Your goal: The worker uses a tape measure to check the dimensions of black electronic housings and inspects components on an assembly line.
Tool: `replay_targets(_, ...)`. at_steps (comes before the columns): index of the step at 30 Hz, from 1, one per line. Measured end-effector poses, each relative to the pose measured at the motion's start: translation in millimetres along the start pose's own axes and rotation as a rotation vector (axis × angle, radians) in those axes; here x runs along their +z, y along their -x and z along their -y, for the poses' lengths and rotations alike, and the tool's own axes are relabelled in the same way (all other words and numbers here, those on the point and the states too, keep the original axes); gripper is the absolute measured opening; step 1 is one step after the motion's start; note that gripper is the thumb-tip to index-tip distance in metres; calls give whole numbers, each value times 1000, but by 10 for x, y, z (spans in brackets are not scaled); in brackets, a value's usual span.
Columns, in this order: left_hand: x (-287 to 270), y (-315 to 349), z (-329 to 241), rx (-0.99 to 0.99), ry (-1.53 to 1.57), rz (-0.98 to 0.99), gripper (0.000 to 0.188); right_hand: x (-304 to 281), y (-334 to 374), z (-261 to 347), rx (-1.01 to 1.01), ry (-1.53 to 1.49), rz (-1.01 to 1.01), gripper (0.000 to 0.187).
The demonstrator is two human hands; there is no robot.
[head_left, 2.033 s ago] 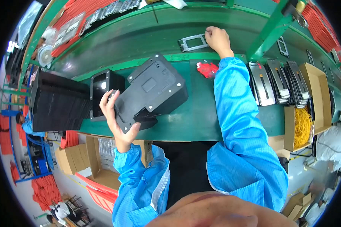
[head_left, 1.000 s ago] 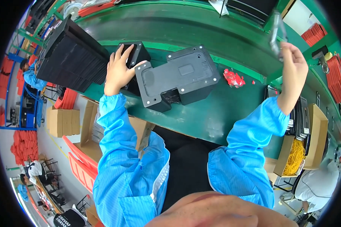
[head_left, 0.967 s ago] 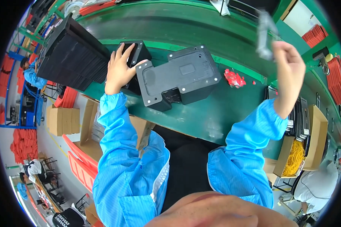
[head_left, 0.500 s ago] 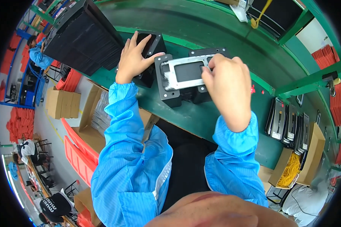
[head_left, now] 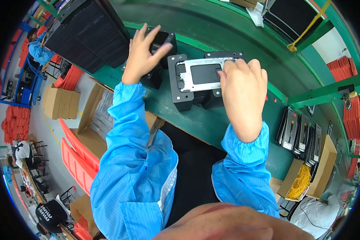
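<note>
**On the green counter (head_left: 196, 124), a silver frame (head_left: 206, 86) under the right hand (head_left: 244, 90)**

The silver frame lies flat on a black fixture (head_left: 174, 78), seemingly within its recess, whose raised border probably keeps it from sliding. The right hand's grip is closed on the frame's right end, thumb and fingers bent over it, perhaps to steady it. Leftward, the left hand (head_left: 142, 58) has its grip apart, fingers spread, holding nothing, above a smaller black block (head_left: 153, 79); whether they touch, I cannot tell. Flat silver-and-black parts (head_left: 290, 128) lean together at the right, likely to save room. Beside them an open right carton (head_left: 325, 164) holds yellow cord (head_left: 300, 182); lower left, an open left carton (head_left: 84, 140) holds clear, plastic-looking pieces (head_left: 104, 114). Farther off, tan cartons (head_left: 60, 102) stand on the floor.
</note>
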State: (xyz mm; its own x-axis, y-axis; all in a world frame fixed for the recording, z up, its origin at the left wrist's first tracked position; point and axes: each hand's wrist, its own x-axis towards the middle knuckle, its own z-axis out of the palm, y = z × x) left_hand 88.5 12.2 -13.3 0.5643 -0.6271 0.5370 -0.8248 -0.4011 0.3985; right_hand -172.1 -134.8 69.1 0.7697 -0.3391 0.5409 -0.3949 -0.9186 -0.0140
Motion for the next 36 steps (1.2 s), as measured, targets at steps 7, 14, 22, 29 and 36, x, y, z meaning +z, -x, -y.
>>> replay_targets(7,-520,221,-1169,492,113,4,55,68,63,-175,40,-166,-19,7)
replay_targets(14,-350,201,-994,805,-56,-3,30,169,149,-394,-29,-181,-142,20)
replay_targets(22,-342,778,-1729,680,1078,400,40,266,1589,-1631,659,51,-363,31)
replay_targets(29,413,1495,-2234,280,1047,810,29,225,2385,-1893,657,298,-104,46)
replay_targets(36,500,1561,-2310,262,1264,757,57,-26,2088,-1340,459,-16,-518,43)
